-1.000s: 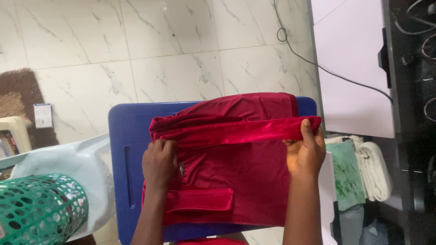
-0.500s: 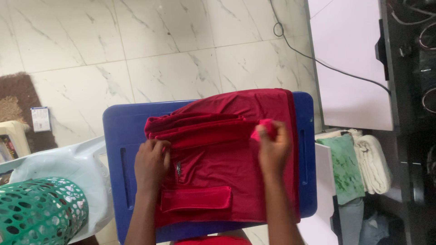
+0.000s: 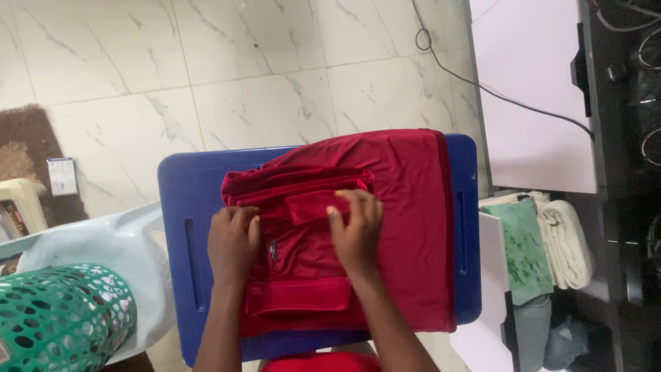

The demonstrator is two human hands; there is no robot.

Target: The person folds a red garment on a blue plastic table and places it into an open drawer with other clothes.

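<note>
- A small white, rectangular label card (image 3: pixel 63 176) lies on the floor at nine o'clock, on the edge of a brown mat (image 3: pixel 27 148).
- The red velvet garment (image 3: pixel 399 207) lies folded on a blue plastic board (image 3: pixel 189 207) at centre.
- The left hand (image 3: pixel 233 244) presses flat on the garment's left part, fingers spread, gripping nothing.
- The right hand (image 3: pixel 356 231) lies just beside it, fingers curled over a folded strip of the cloth.
- A green mesh basket (image 3: pixel 58 320) stands at seven o'clock; its contents cannot be told.
- Folded green and cream towels (image 3: pixel 544 248) are stacked at four o'clock.
- A black cable (image 3: pixel 482 86) crosses the marble floor at one o'clock.
</note>
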